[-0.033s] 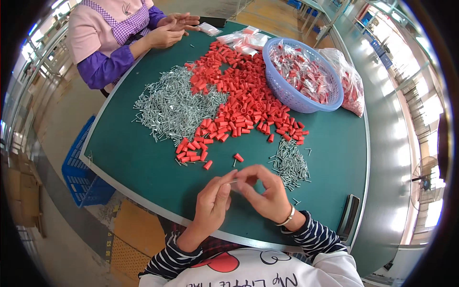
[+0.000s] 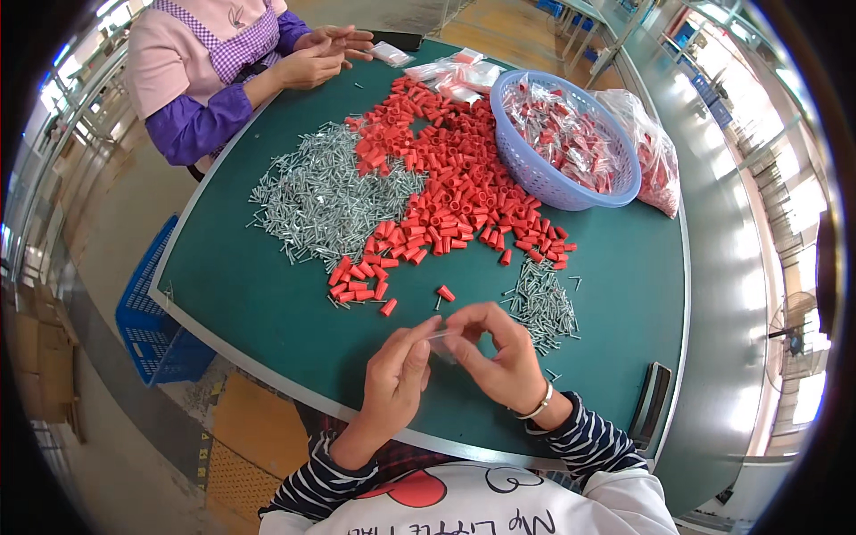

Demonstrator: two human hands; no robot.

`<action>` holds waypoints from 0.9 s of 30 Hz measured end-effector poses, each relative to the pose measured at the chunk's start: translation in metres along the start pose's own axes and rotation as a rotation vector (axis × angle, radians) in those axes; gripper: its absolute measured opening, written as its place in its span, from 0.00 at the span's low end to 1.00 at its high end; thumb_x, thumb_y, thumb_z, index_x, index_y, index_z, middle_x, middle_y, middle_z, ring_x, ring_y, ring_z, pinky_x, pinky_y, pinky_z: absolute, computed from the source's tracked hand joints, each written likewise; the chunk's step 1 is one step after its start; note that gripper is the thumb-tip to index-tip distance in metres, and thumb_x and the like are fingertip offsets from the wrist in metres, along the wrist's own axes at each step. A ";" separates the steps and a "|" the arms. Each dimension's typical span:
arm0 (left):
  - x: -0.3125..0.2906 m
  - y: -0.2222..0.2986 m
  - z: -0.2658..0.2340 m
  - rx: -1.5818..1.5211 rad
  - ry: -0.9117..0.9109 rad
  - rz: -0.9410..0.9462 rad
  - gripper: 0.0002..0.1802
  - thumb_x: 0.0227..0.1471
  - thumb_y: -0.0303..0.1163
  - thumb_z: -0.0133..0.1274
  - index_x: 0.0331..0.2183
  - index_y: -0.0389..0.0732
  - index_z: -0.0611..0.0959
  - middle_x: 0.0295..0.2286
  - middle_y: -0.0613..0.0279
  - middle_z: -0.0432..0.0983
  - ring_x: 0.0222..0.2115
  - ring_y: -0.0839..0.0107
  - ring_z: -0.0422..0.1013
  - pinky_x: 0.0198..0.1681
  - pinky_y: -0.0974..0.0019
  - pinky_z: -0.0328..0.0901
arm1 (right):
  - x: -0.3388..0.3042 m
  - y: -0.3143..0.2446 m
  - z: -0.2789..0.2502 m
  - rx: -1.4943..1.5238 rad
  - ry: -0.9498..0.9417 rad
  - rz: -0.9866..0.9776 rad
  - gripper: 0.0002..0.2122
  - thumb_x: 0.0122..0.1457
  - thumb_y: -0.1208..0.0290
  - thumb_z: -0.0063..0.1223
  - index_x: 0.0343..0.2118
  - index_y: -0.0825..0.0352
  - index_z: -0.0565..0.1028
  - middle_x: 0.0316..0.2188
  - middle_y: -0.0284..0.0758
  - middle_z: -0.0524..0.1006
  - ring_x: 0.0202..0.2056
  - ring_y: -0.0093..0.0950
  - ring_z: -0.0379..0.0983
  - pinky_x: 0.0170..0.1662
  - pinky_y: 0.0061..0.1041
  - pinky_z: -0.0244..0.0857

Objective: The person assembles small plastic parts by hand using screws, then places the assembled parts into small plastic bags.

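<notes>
Above the near part of the table, a small clear plastic bag (image 2: 440, 346) is stretched between my two hands. My left hand (image 2: 395, 374) pinches one side of it between thumb and fingers. On the other side, the thumb and forefinger of my right hand (image 2: 501, 361) are closed on the bag's edge. Just beyond my fingertips lie a single red tapered cap (image 2: 446, 293) and a loose screw (image 2: 438, 304). A small heap of screws (image 2: 544, 303) lies beyond my right hand. Several red caps (image 2: 357, 282) are grouped ahead of my left hand.
A big pile of red caps (image 2: 455, 192) adjoins a large screw heap (image 2: 321, 192) on the green table (image 2: 259, 276). Filled bags sit in a lilac basket (image 2: 535, 178). A co-worker's hands (image 2: 321, 58) are at the far left. A dark tray (image 2: 651, 401) lies at right.
My right hand has shifted very slightly to the right, and a little more of the clear bag shows between my hands. The piles have not moved.
</notes>
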State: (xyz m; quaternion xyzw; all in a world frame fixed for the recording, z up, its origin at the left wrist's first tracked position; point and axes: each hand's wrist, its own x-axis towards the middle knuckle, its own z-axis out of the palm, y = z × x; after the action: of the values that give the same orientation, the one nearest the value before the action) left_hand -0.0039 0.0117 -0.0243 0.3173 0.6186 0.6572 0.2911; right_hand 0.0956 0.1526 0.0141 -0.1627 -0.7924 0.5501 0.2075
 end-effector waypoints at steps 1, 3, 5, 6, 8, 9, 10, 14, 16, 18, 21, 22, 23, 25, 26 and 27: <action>0.000 0.000 0.000 0.000 0.000 0.000 0.18 0.65 0.30 0.47 0.53 0.35 0.76 0.29 0.66 0.70 0.24 0.82 0.65 0.25 0.77 0.60 | 0.001 0.001 -0.002 0.000 0.000 0.000 0.10 0.56 0.81 0.57 0.42 0.69 0.74 0.33 0.33 0.78 0.34 0.23 0.76 0.40 0.23 0.69; 0.001 -0.002 0.001 -0.085 0.083 0.129 0.15 0.60 0.24 0.52 0.50 0.35 0.80 0.30 0.66 0.72 0.26 0.83 0.66 0.27 0.78 0.61 | 0.001 0.002 -0.005 -0.004 -0.011 -0.010 0.11 0.56 0.80 0.58 0.42 0.70 0.74 0.33 0.34 0.77 0.33 0.24 0.75 0.40 0.23 0.69; 0.001 -0.003 -0.001 -0.053 0.054 0.146 0.14 0.59 0.23 0.53 0.47 0.34 0.81 0.31 0.65 0.72 0.27 0.83 0.66 0.29 0.78 0.61 | -0.001 0.002 -0.008 -0.024 -0.036 -0.031 0.11 0.56 0.79 0.58 0.42 0.70 0.74 0.33 0.34 0.77 0.33 0.24 0.75 0.41 0.23 0.69; 0.000 -0.003 -0.002 -0.019 0.028 0.162 0.12 0.58 0.22 0.54 0.45 0.32 0.82 0.32 0.65 0.72 0.28 0.84 0.66 0.30 0.79 0.61 | -0.002 0.002 -0.009 -0.042 -0.062 -0.053 0.10 0.56 0.79 0.58 0.42 0.70 0.74 0.33 0.33 0.77 0.33 0.24 0.75 0.41 0.23 0.69; 0.001 -0.003 0.000 -0.050 0.040 0.129 0.10 0.57 0.21 0.56 0.42 0.32 0.83 0.32 0.64 0.73 0.29 0.83 0.67 0.30 0.78 0.62 | -0.005 0.000 -0.010 -0.044 -0.057 -0.046 0.10 0.57 0.79 0.58 0.42 0.70 0.74 0.32 0.33 0.77 0.33 0.24 0.75 0.41 0.23 0.69; 0.001 -0.003 0.001 -0.082 0.054 0.095 0.08 0.56 0.21 0.57 0.39 0.32 0.84 0.32 0.64 0.73 0.29 0.82 0.67 0.30 0.77 0.63 | -0.006 0.000 -0.010 -0.046 -0.053 -0.040 0.10 0.57 0.79 0.58 0.42 0.70 0.74 0.32 0.33 0.77 0.33 0.23 0.75 0.41 0.23 0.69; 0.001 -0.002 0.001 -0.079 0.051 0.095 0.08 0.56 0.21 0.57 0.39 0.32 0.84 0.32 0.64 0.73 0.29 0.82 0.67 0.30 0.77 0.63 | -0.006 0.000 -0.011 -0.044 -0.049 -0.040 0.10 0.57 0.79 0.58 0.42 0.70 0.74 0.32 0.33 0.77 0.33 0.23 0.75 0.41 0.23 0.69; -0.002 -0.005 -0.001 -0.029 0.048 0.143 0.06 0.52 0.19 0.61 0.35 0.33 0.85 0.31 0.64 0.73 0.28 0.80 0.68 0.30 0.77 0.63 | -0.009 0.001 -0.011 0.039 -0.052 0.035 0.10 0.57 0.78 0.58 0.42 0.70 0.74 0.32 0.34 0.77 0.33 0.24 0.75 0.40 0.23 0.69; -0.003 -0.006 -0.003 0.023 0.042 0.211 0.06 0.50 0.19 0.62 0.34 0.34 0.86 0.29 0.63 0.73 0.27 0.80 0.68 0.29 0.77 0.63 | -0.010 0.001 -0.010 0.069 -0.067 0.060 0.10 0.57 0.78 0.58 0.42 0.69 0.74 0.31 0.34 0.77 0.33 0.24 0.75 0.40 0.23 0.69; -0.004 -0.006 -0.003 0.105 0.087 0.287 0.06 0.48 0.20 0.64 0.32 0.36 0.86 0.25 0.66 0.72 0.22 0.81 0.67 0.24 0.76 0.61 | -0.010 0.002 -0.010 -0.005 0.031 -0.036 0.09 0.57 0.79 0.58 0.41 0.69 0.75 0.30 0.33 0.77 0.32 0.25 0.74 0.39 0.24 0.69; -0.006 0.000 -0.001 0.138 0.125 0.279 0.08 0.44 0.20 0.67 0.29 0.38 0.86 0.23 0.66 0.71 0.21 0.81 0.65 0.22 0.75 0.59 | -0.009 -0.002 -0.018 -0.076 0.021 -0.106 0.07 0.56 0.79 0.58 0.38 0.68 0.77 0.29 0.34 0.76 0.32 0.27 0.75 0.38 0.24 0.68; -0.006 -0.001 -0.001 0.140 0.122 0.277 0.08 0.44 0.20 0.67 0.29 0.38 0.86 0.23 0.66 0.71 0.21 0.81 0.65 0.22 0.75 0.59 | -0.011 -0.003 -0.019 -0.073 0.023 -0.104 0.07 0.56 0.79 0.58 0.38 0.68 0.77 0.29 0.34 0.76 0.32 0.27 0.75 0.38 0.24 0.68; -0.006 -0.003 -0.001 0.174 0.130 0.292 0.09 0.42 0.20 0.69 0.28 0.38 0.85 0.23 0.66 0.71 0.20 0.81 0.65 0.21 0.75 0.57 | -0.012 -0.004 -0.020 -0.059 -0.023 -0.080 0.07 0.55 0.79 0.59 0.37 0.68 0.78 0.29 0.35 0.77 0.32 0.29 0.75 0.37 0.25 0.68; -0.006 -0.005 0.000 0.210 0.133 0.304 0.10 0.40 0.20 0.70 0.26 0.39 0.84 0.22 0.66 0.70 0.19 0.80 0.64 0.19 0.74 0.56 | -0.013 -0.002 -0.021 -0.043 -0.065 -0.052 0.06 0.54 0.78 0.59 0.36 0.67 0.79 0.29 0.36 0.77 0.32 0.30 0.75 0.37 0.26 0.68; -0.006 -0.005 0.001 0.243 0.136 0.318 0.11 0.38 0.21 0.71 0.25 0.39 0.83 0.21 0.66 0.70 0.19 0.80 0.63 0.18 0.74 0.55 | -0.013 0.001 -0.021 -0.080 -0.086 -0.107 0.07 0.53 0.78 0.60 0.35 0.67 0.79 0.29 0.35 0.77 0.31 0.31 0.75 0.36 0.27 0.68; -0.005 -0.005 0.003 0.276 0.139 0.332 0.12 0.37 0.22 0.72 0.24 0.40 0.82 0.21 0.66 0.70 0.18 0.79 0.63 0.17 0.73 0.53 | -0.013 0.003 -0.021 -0.117 -0.108 -0.162 0.07 0.52 0.77 0.61 0.35 0.67 0.80 0.29 0.35 0.78 0.31 0.32 0.75 0.36 0.28 0.68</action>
State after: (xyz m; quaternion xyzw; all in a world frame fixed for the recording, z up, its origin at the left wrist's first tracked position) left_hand 0.0014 0.0097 -0.0297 0.4056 0.6605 0.6255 0.0893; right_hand 0.1171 0.1642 0.0161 -0.0802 -0.8438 0.4920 0.1986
